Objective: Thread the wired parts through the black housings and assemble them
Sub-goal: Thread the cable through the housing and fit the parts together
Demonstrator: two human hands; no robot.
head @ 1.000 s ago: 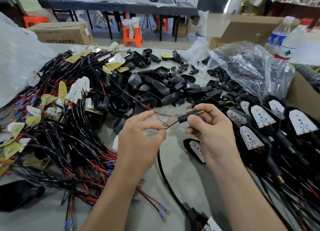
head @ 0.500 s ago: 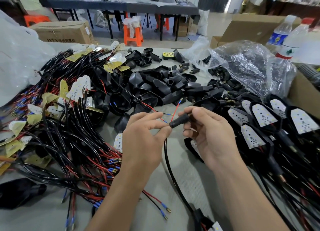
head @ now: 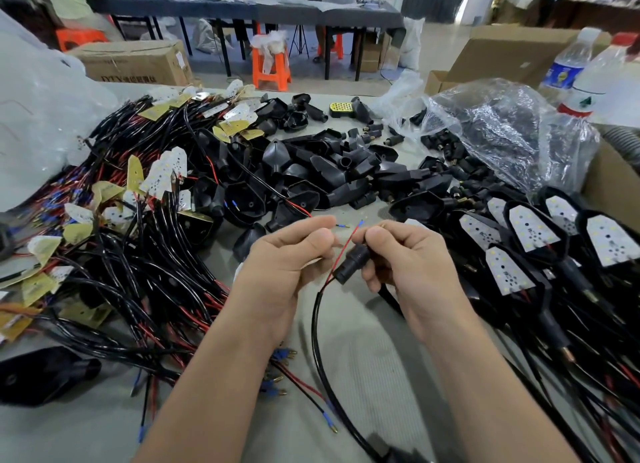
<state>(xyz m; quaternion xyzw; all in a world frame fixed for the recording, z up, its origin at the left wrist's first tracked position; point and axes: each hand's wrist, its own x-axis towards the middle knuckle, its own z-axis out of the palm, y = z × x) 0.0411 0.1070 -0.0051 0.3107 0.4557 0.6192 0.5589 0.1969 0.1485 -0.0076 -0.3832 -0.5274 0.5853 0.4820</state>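
My right hand grips a small black tubular housing over the middle of the table. A black cable rises from the near edge and splits into a red wire and a black wire just left of the housing's lower end. The red wire runs up beside the housing to a blue-tipped end. My left hand pinches the other thin wire, whose blue-and-brass tip pokes out past my fingertips. Whether a wire is inside the housing cannot be told.
A tangle of wired LED boards fills the left. Loose black housings are heaped behind my hands. Assembled lamps lie at the right by a clear bag, a cardboard box and bottles.
My right hand has turned the housing from lying crosswise to tilted more upright and lowered it. The wire ends have moved to its left, and my left hand has shifted slightly left.
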